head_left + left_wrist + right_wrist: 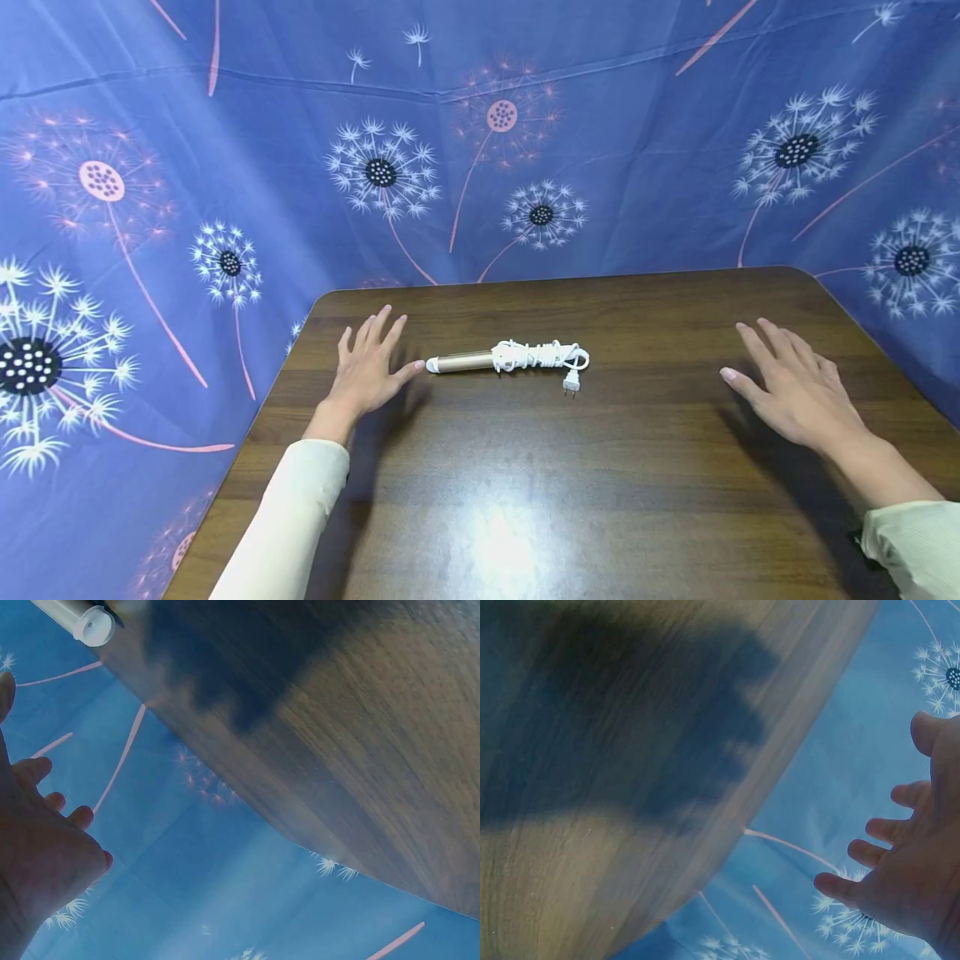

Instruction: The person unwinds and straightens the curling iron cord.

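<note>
A curling iron [467, 361] with a gold barrel and a white tip lies across the table, its tip toward the left. White cord [550, 356] is wound around its handle, and the two-pin plug [572, 382] sticks out at the right end. My left hand [367, 367] hovers beside the tip with fingers spread, the thumb close to it. In the left wrist view the curling iron's white end cap [96, 627] shows at the top left. Well to the right, my right hand [798, 387] is held over the table, fingers spread and holding nothing.
The brown wooden table [600, 467] has rounded far corners and a bright light reflection near its front. Behind it and along the sides hangs a blue cloth [637, 167] printed with dandelions. Both hands cast shadows on the tabletop.
</note>
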Tool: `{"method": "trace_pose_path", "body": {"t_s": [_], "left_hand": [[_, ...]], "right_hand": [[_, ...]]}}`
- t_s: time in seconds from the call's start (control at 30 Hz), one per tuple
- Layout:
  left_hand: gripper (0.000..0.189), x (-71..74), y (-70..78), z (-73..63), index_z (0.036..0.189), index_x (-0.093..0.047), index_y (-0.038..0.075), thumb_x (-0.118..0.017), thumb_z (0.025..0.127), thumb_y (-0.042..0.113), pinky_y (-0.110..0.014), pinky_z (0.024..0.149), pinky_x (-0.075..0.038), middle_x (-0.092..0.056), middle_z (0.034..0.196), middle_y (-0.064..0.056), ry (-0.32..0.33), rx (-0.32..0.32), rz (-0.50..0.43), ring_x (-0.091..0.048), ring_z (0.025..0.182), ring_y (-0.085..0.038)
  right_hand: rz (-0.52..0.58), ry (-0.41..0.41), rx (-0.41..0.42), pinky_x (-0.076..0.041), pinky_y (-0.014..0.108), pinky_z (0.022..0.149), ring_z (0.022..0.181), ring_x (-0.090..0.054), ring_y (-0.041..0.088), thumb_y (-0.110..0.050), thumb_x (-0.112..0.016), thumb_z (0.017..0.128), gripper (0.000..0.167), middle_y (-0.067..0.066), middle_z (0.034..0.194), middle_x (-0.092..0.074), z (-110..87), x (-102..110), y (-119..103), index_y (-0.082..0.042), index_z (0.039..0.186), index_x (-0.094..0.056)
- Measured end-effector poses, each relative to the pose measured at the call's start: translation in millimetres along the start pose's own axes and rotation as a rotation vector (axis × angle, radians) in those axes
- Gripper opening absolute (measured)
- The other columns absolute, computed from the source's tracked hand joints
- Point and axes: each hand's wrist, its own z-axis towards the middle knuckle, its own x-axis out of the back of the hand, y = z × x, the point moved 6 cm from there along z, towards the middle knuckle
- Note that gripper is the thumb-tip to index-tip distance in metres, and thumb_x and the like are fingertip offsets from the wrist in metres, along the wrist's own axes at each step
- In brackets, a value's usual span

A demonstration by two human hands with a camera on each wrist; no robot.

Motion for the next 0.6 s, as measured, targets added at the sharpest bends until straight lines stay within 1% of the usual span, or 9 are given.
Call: {"method": "trace_pose_path", "body": {"t_s": [0.17,0.33,0.47,0.6], "left_hand": [[0.084,-2.3,2.6,3.7,0.155,-0.019,0.021,-0.058,0.088,0.056,-0.059,0.113,0.001,-0.002,0.162,-0.001,-0.005,-0.001,-0.01,-0.01,0.146,-0.033],[0.083,-2.9,5.9,6.9,0.153,-0.024,0.019,-0.061,0.087,0.054,-0.059,0.113,-0.002,-0.006,0.161,-0.002,0.016,-0.022,-0.021,-0.014,0.145,-0.033],[0.084,-3.8,8.0,9.5,0.153,-0.025,0.019,-0.063,0.086,0.054,-0.059,0.112,-0.004,-0.007,0.161,-0.002,0.034,-0.038,-0.022,-0.015,0.144,-0.031],[0.082,-4.7,11.0,11.2,0.152,-0.028,0.018,-0.064,0.086,0.053,-0.059,0.112,-0.005,-0.007,0.161,-0.002,0.038,-0.056,-0.024,-0.015,0.144,-0.03]], "right_hand": [[0.002,0.015,0.007,-0.014,0.075,0.091,0.142,-0.002,0.048,-0.046,-0.043,0.099,0.075,0.024,0.158,-0.004,2.0,0.9,-5.9,-0.014,0.155,-0.006],[0.006,0.04,0.021,-0.015,0.074,0.091,0.14,-0.007,0.05,-0.046,-0.045,0.099,0.074,0.025,0.156,-0.01,3.2,1.4,-11.1,-0.015,0.155,-0.008],[0.014,0.042,0.023,-0.015,0.074,0.092,0.14,-0.008,0.05,-0.045,-0.045,0.099,0.074,0.026,0.156,-0.01,3.5,1.7,-13.9,-0.015,0.155,-0.009],[0.019,0.04,0.017,-0.013,0.074,0.093,0.141,-0.007,0.049,-0.046,-0.045,0.098,0.075,0.025,0.157,-0.01,3.7,1.7,-15.2,-0.016,0.155,-0.009]]}}
